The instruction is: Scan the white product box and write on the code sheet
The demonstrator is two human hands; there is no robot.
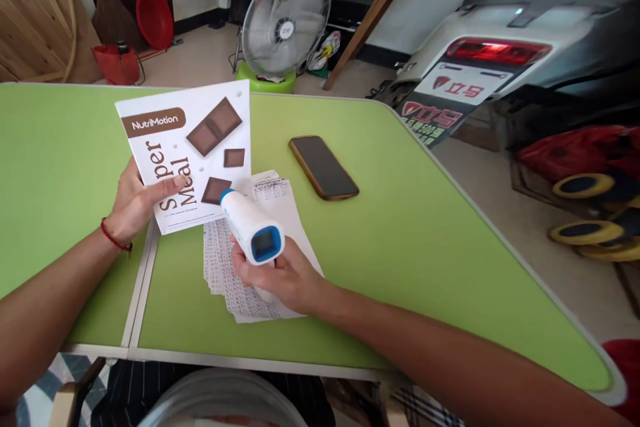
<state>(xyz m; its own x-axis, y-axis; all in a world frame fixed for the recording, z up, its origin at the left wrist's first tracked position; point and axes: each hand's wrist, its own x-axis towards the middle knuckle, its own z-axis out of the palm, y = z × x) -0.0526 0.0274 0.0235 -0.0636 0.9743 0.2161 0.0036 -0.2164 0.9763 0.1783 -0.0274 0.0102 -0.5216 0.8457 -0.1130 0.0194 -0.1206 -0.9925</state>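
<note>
A white box (pixel 220 97) printed "NutriMotion" and "Super Meal", with pictures of chocolate pieces, is tilted up in my left hand (pixel 133 203). The thumb presses on its front; the other fingers are behind it, out of sight. Wrapped round the handle of a white and blue infrared thermometer (pixel 250 220) is my right hand (pixel 287 273). Its dark little screen faces me, and its blue front end points at the lower right of the box. Beneath the thermometer lie several handwritten paper sheets (pixel 295 227), partly covered by my right hand and the box.
On the green table (pixel 400 240), a dark phone (pixel 325 167) in a brown case lies right of the papers. Beyond the far edge stand a fan (pixel 287 20), a red basin (pixel 155 17) and a broom (pixel 107 7). A white scooter (pixel 495 47) is parked at the right.
</note>
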